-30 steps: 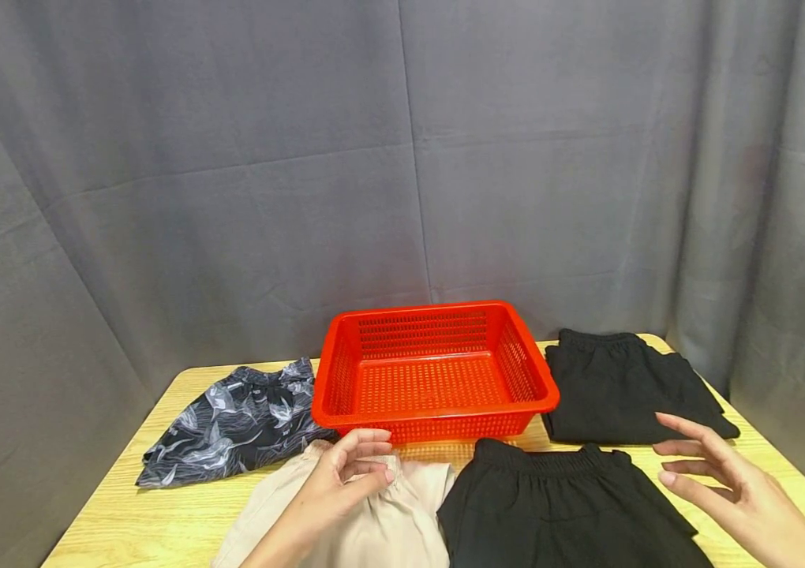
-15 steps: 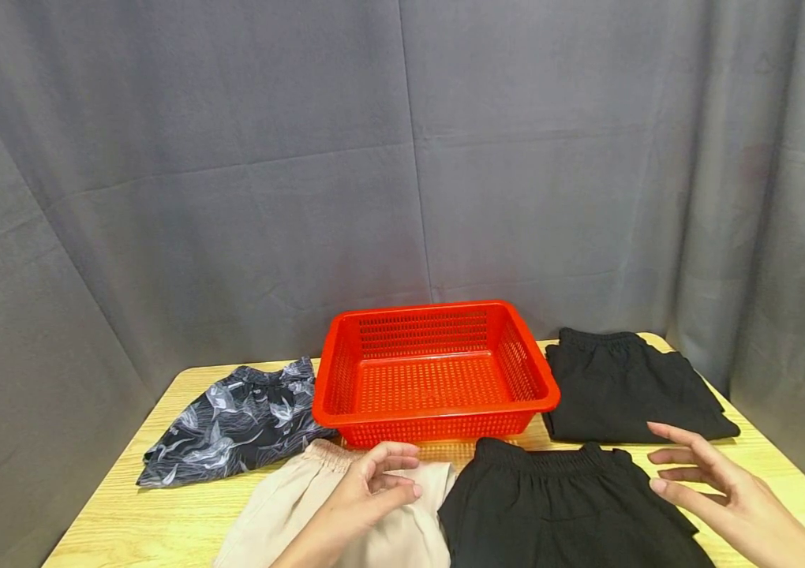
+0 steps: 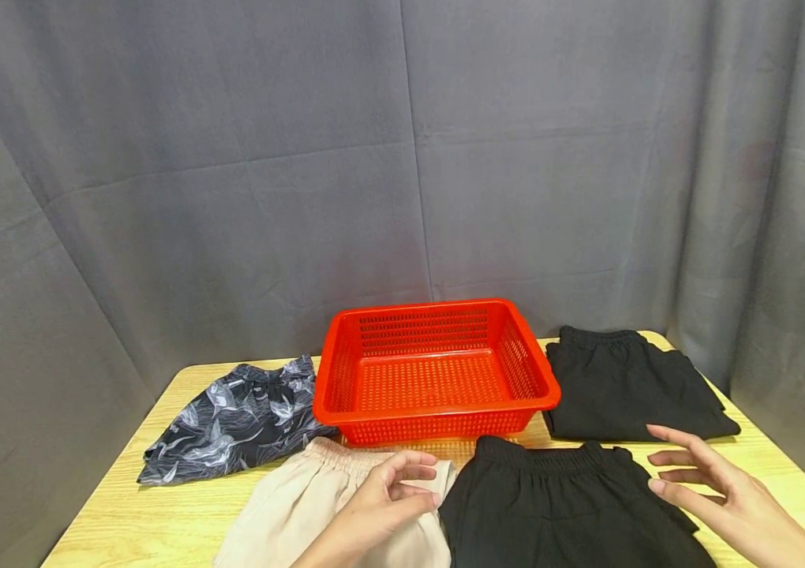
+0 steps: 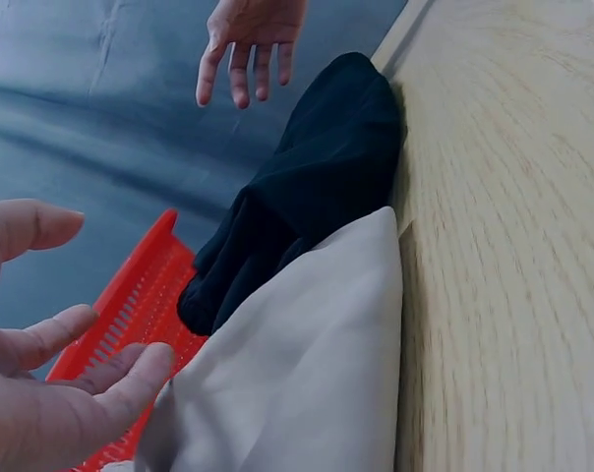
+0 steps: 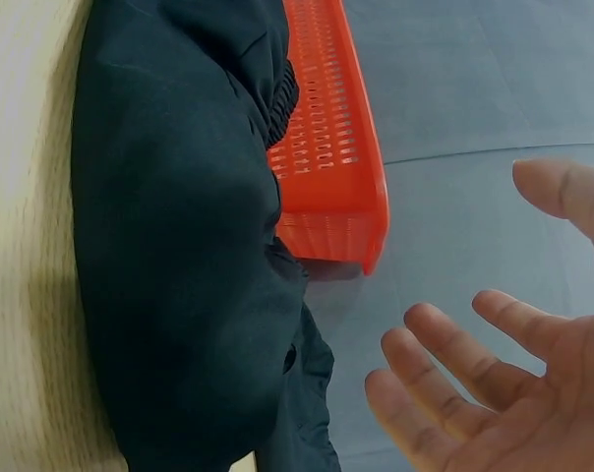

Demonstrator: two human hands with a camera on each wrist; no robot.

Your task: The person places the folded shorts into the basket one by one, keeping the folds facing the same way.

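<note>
My left hand (image 3: 422,480) hovers over the right corner of the beige shorts (image 3: 303,513), fingers loosely curled and holding nothing. In the left wrist view its fingers (image 4: 51,383) sit just above the beige shorts (image 4: 297,374). My right hand (image 3: 667,461) floats with spread fingers above the right edge of the near black shorts (image 3: 552,513). The right wrist view shows that hand (image 5: 494,393) empty over the black shorts (image 5: 179,246). An empty red plastic basket (image 3: 445,411) stands behind both garments.
Dark leaf-patterned shorts (image 3: 232,426) lie left of the basket and a second pair of black shorts (image 3: 623,386) lies to its right. All rest on a wooden table (image 3: 125,521). A grey curtain (image 3: 232,197) closes off the back and sides.
My left hand has slid right along the beige waistband to its right corner. My right hand has dipped slightly and otherwise stayed put.
</note>
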